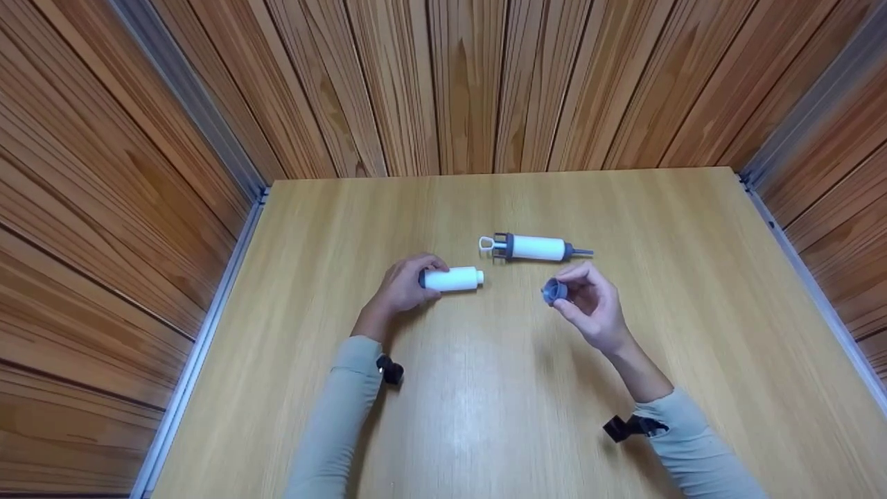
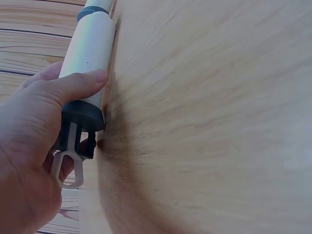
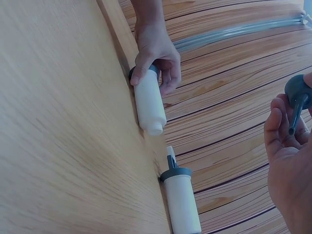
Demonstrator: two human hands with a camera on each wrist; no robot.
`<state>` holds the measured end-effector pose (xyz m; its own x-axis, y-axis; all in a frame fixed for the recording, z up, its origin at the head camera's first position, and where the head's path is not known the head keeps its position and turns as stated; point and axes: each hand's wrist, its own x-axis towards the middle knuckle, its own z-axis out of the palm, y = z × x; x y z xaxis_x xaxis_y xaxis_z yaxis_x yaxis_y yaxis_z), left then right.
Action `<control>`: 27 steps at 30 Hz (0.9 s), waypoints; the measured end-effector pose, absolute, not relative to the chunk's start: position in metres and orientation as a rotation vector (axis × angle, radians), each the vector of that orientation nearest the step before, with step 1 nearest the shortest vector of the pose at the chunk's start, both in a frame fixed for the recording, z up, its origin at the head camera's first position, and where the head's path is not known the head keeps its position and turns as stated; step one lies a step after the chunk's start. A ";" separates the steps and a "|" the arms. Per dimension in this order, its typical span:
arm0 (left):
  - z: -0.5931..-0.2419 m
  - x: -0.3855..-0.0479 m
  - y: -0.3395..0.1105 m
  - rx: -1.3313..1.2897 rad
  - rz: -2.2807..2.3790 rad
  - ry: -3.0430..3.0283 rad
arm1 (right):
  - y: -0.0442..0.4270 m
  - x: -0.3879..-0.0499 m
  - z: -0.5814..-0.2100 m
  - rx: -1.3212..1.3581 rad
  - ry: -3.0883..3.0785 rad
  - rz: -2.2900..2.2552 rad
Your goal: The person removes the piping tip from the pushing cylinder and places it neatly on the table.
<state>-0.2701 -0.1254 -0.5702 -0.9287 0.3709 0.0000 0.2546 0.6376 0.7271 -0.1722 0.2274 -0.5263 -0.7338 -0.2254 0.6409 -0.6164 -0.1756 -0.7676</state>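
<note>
My left hand (image 1: 409, 283) grips the dark-collared end of a white syringe barrel (image 1: 454, 279) low over the table, its narrow bare neck facing right. In the left wrist view, a pale ring handle (image 2: 68, 170) sticks out of the dark collar (image 2: 83, 114) beside the palm. Between thumb and fingers, my right hand (image 1: 593, 308) pinches a dark blue-grey nozzle cap (image 1: 554, 291), held off the barrel with its hollow side facing left. The right wrist view shows the cap's thin spout (image 3: 296, 117). Behind both hands lies a second syringe (image 1: 539, 248), nozzle attached and pointing right.
The wooden table (image 1: 457, 416) meets a plank-patterned back wall (image 1: 464, 90). Metal rails (image 1: 201, 333) run along its sides. Both wrists carry small black cameras (image 1: 391, 371) over long sleeves.
</note>
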 end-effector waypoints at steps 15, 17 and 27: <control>-0.570 -0.269 -0.131 0.515 1.194 2.722 | 0.228 -0.172 -0.528 0.986 -1.803 1.979; -0.569 -0.269 -0.132 0.510 1.209 2.711 | 0.228 -0.172 -0.528 0.982 -1.811 1.980; -0.569 -0.270 -0.135 0.502 1.242 2.688 | 0.225 -0.171 -0.524 0.943 -1.843 1.998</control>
<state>-0.2702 -0.1346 -0.5693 -0.9349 0.3545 0.0147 0.2410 0.6039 0.7598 -0.1707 0.2253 -0.5243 -0.7540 -0.2313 0.6147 -0.5940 -0.1592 -0.7885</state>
